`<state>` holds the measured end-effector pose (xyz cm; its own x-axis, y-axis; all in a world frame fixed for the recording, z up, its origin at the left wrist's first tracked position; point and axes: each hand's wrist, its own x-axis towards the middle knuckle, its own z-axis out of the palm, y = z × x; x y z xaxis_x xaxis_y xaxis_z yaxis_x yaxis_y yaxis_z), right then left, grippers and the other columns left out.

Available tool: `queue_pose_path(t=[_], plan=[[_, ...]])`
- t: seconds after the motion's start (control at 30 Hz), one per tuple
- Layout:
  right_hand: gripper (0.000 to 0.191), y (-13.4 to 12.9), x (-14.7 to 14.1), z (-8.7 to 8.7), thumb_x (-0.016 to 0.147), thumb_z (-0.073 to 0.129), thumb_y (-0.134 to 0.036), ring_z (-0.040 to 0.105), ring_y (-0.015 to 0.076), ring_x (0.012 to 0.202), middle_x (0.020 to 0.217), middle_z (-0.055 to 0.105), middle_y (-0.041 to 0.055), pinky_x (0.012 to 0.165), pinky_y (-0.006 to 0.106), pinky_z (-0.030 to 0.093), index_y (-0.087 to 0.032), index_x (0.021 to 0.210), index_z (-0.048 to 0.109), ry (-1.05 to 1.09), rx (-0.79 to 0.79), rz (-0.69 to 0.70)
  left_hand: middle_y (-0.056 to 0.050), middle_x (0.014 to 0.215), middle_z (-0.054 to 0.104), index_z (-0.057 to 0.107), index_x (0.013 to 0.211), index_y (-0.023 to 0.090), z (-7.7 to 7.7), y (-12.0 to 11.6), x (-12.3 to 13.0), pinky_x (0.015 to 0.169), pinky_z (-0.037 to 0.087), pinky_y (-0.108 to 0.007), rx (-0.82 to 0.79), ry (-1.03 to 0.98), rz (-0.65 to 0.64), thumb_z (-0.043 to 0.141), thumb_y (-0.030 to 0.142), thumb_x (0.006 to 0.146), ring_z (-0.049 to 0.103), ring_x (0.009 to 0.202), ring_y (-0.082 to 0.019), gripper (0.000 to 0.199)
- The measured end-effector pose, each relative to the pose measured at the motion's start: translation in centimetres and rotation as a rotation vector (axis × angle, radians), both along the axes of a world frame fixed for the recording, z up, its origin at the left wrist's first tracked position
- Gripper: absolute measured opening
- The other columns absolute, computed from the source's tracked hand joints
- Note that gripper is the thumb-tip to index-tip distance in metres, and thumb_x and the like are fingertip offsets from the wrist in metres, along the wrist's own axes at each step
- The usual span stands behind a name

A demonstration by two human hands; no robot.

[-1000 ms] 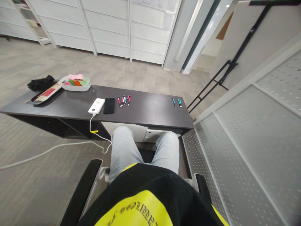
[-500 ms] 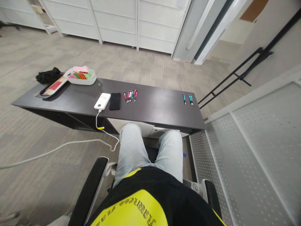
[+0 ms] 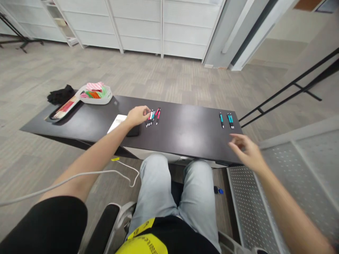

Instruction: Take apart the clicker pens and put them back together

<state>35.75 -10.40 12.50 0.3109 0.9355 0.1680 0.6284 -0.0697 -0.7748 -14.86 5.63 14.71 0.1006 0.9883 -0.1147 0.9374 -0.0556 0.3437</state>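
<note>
My left hand reaches over the desk with fingers curved beside a group of pens, its tips at the leftmost ones. A small gap shows between thumb and fingers; no pen is seen lifted. These pens are mostly red, some teal, with black grips. My right hand hovers above the front right of the desk, slightly blurred, thumb and fingers apart and nothing in it. Beyond it lie a single teal pen and a close set of teal pens. My left hand and forearm partly hide a black phone-like slab.
The dark desk holds a white power bank at left, partly behind my forearm. Farther left are a white basket of colourful items, a black tray and black cloth. A perforated panel stands at right.
Both hands have come into view, the left to the group of pens and the right towards the teal pens. The camera view has shifted slightly.
</note>
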Motion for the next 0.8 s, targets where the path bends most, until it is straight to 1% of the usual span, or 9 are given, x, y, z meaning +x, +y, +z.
queue_pose_path(t=[0.03,0.07,0.13,0.2,0.27,0.4,0.6,0.7,0.8], plan=[[0.015,1.1,-0.9,-1.9,0.116,0.082,-0.047,0.072,0.0280,0.079,0.094,0.080,0.0101,0.084,0.050,0.066,-0.034,0.111,0.080,0.037,-0.068,0.076,-0.014,0.138,0.091,0.087,0.145,0.016,-1.5,1.0,0.7,0.123,0.067,-0.046,-0.022,0.023,0.015,0.072,0.030,0.124,0.085,0.133,-0.032,0.029],[0.008,2.3,-2.2,-3.9,0.109,0.083,-0.040,0.070,0.0297,0.078,0.091,0.078,0.0095,0.086,0.053,0.063,-0.034,0.110,0.078,0.068,-0.115,0.130,-0.015,0.139,0.092,0.087,0.148,0.016,-2.8,1.9,1.4,0.120,0.067,-0.044,-0.040,0.041,0.039,0.069,0.031,0.124,0.086,0.134,-0.033,0.034],[0.016,4.5,-5.0,-7.4,0.099,0.079,-0.031,0.074,0.0315,0.085,0.098,0.081,0.0105,0.091,0.052,0.062,-0.032,0.115,0.077,0.088,-0.141,0.159,-0.015,0.148,0.091,0.087,0.153,0.019,-4.7,3.4,2.5,0.122,0.066,-0.044,-0.055,0.076,0.072,0.068,0.030,0.121,0.085,0.142,-0.036,0.039],[0.022,6.2,-7.4,-9.8,0.099,0.072,-0.030,0.074,0.0293,0.087,0.102,0.082,0.0093,0.092,0.047,0.061,-0.029,0.120,0.076,0.100,-0.166,0.196,-0.016,0.153,0.090,0.087,0.155,0.020,-5.8,4.6,3.0,0.126,0.065,-0.048,-0.064,0.112,0.107,0.070,0.031,0.117,0.083,0.148,-0.039,0.043],[0.022,7.3,-8.9,-11.3,0.102,0.067,-0.034,0.073,0.0283,0.086,0.098,0.079,0.0077,0.090,0.045,0.059,-0.027,0.123,0.074,0.096,-0.176,0.209,-0.018,0.154,0.090,0.088,0.156,0.020,-6.4,5.8,3.0,0.127,0.065,-0.050,-0.078,0.144,0.134,0.072,0.032,0.114,0.083,0.149,-0.042,0.046],[0.023,7.8,-9.3,-12.2,0.102,0.070,-0.038,0.071,0.0273,0.083,0.091,0.077,0.0046,0.089,0.043,0.056,-0.026,0.121,0.072,0.062,-0.186,0.227,-0.019,0.155,0.090,0.090,0.154,0.019,-7.1,7.8,3.1,0.129,0.066,-0.051,-0.104,0.185,0.142,0.074,0.033,0.110,0.083,0.149,-0.042,0.049],[0.021,7.6,-9.2,-12.2,0.102,0.070,-0.041,0.071,0.0267,0.082,0.087,0.076,0.0021,0.087,0.040,0.053,-0.027,0.118,0.071,0.004,-0.207,0.222,-0.027,0.153,0.088,0.095,0.145,0.014,-7.5,9.0,4.6,0.128,0.067,-0.053,-0.156,0.254,0.159,0.081,0.040,0.104,0.082,0.151,-0.048,0.051],[0.018,7.7,-9.5,-11.9,0.103,0.070,-0.039,0.071,0.0263,0.083,0.087,0.074,0.0006,0.087,0.039,0.050,-0.028,0.117,0.071,-0.029,-0.222,0.220,-0.027,0.151,0.089,0.096,0.143,0.012,-6.8,9.0,5.1,0.125,0.069,-0.052,-0.175,0.258,0.157,0.082,0.041,0.103,0.084,0.148,-0.048,0.051],[0.014,7.6,-9.7,-11.7,0.105,0.069,-0.036,0.070,0.0256,0.086,0.089,0.073,0.0005,0.090,0.038,0.049,-0.028,0.116,0.069,-0.050,-0.232,0.226,-0.024,0.148,0.091,0.095,0.143,0.014,-5.2,8.8,4.5,0.127,0.067,-0.052,-0.153,0.247,0.148,0.079,0.041,0.108,0.083,0.148,-0.048,0.047]])
